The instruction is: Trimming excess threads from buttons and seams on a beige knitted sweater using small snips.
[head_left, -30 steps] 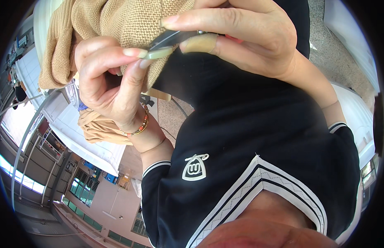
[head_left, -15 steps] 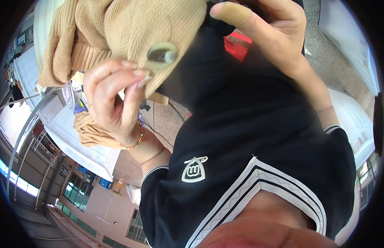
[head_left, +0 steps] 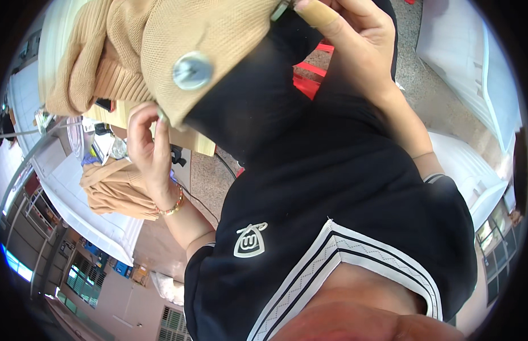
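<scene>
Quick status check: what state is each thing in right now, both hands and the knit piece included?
tan knit garment: held up, bunched, edge folded over
round silvery button: on the garment, facing the camera
left hand: fingers pinching the garment's lower edge
right hand: raised, gripping a small metal tool at the garment's top edge
second tan garment: lying crumpled on the table

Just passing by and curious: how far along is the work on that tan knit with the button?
A round silvery button already sits on the tan knit. In hand: the left hand grips the knit's lower edge, and the right hand pinches a small tool at its top edge. Whether the button is fully sewn can't be told. Another tan knit lies on the table.
</scene>
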A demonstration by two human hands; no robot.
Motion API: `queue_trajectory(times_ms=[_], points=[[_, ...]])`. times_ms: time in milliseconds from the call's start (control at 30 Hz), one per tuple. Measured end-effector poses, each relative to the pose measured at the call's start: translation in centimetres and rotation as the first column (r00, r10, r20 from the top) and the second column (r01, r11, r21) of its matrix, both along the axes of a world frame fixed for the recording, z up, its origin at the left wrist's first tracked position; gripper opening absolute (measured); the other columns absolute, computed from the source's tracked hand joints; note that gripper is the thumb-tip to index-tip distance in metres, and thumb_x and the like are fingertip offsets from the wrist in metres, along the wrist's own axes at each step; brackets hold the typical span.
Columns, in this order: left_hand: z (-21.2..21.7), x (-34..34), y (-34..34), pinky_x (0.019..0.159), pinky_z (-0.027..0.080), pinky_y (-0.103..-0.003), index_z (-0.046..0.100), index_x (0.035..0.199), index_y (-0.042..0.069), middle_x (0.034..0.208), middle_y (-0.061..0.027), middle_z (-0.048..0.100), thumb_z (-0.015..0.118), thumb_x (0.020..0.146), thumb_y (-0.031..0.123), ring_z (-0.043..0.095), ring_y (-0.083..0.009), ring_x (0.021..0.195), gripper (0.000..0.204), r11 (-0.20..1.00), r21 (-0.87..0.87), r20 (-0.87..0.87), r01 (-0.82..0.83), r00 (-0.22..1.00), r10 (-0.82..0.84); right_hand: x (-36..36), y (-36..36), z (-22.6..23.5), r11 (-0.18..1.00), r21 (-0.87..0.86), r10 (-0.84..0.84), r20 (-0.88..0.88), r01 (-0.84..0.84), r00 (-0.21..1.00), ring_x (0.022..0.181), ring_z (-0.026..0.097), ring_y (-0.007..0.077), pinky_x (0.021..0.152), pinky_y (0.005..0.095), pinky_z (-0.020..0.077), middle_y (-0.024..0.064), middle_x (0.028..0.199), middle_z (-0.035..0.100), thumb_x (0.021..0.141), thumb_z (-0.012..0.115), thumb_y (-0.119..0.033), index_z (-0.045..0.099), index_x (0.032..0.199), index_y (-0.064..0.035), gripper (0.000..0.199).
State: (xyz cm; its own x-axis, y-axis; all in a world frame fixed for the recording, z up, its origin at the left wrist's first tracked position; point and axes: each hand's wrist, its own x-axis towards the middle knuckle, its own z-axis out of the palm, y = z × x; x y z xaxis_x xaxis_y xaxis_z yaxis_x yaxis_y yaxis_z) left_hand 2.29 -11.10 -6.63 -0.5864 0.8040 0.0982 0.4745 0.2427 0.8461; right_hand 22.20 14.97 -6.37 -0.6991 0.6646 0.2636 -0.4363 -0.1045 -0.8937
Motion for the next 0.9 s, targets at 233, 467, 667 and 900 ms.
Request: queue_trajectory(times_ms=[233, 467, 667, 900], points=[[1.2, 0.3, 2.1, 0.074, 0.048, -0.027, 0.06, 0.096, -0.002, 0.095, -0.0093, 0.06, 0.06, 0.082, -0.008, 0.058, -0.017, 0.082, 0.016, 0.993, -0.111, -0.234, 0.039, 0.97, -0.064, 0.1, -0.3, 1.2, 0.986, 0.163, -0.075, 0.238, 0.036, 0.968, 0.083, 0.054, 0.0065, 0.073, 0.0179, 0.0404, 0.0023, 0.097, 0.057, 0.085, 0.068, 0.004, 0.061, 0.119, 0.0035, 0.034], [8.5, 3.2, 6.0, 0.07, 0.046, -0.021, 0.067, 0.101, -0.003, 0.1, -0.0096, 0.065, 0.062, 0.087, -0.005, 0.059, -0.0119, 0.081, 0.015, 0.971, 0.204, -0.244, -0.125, 0.954, 0.174, 0.5, -0.5, 3.7, 0.921, 0.385, -0.058, 0.296, -0.064, 0.953, 0.076, 0.053, 0.0102, 0.067, 0.0213, 0.0397, 0.006, 0.091, 0.061, 0.078, 0.075, 0.002, 0.066, 0.114, 0.0029, 0.038], [6.8, 4.3, 8.8, 0.069, 0.041, -0.02, 0.068, 0.101, -0.003, 0.097, -0.0053, 0.058, 0.073, 0.075, -0.004, 0.05, -0.0082, 0.075, 0.027, 0.987, 0.148, 0.003, 0.071, 0.997, -0.072, 1.2, 0.2, 5.9, 0.826, 0.498, -0.031, 0.508, -0.264, 0.861, 0.067, 0.055, 0.0129, 0.056, 0.0243, 0.0411, 0.007, 0.085, 0.06, 0.072, 0.082, -0.005, 0.069, 0.111, -0.0017, 0.041], [4.4, 3.5, 7.9, 0.07, 0.042, -0.021, 0.067, 0.094, 0.0, 0.095, -0.0072, 0.057, 0.077, 0.071, -0.004, 0.052, -0.0098, 0.077, 0.026, 0.899, 0.433, 0.109, 0.056, 0.987, -0.114, -0.2, -0.2, 9.1, 0.73, 0.554, -0.039, 0.617, -0.399, 0.786, 0.07, 0.056, 0.0163, 0.058, 0.0257, 0.0442, 0.0069, 0.083, 0.058, 0.072, 0.082, -0.009, 0.07, 0.109, -0.0018, 0.039]])
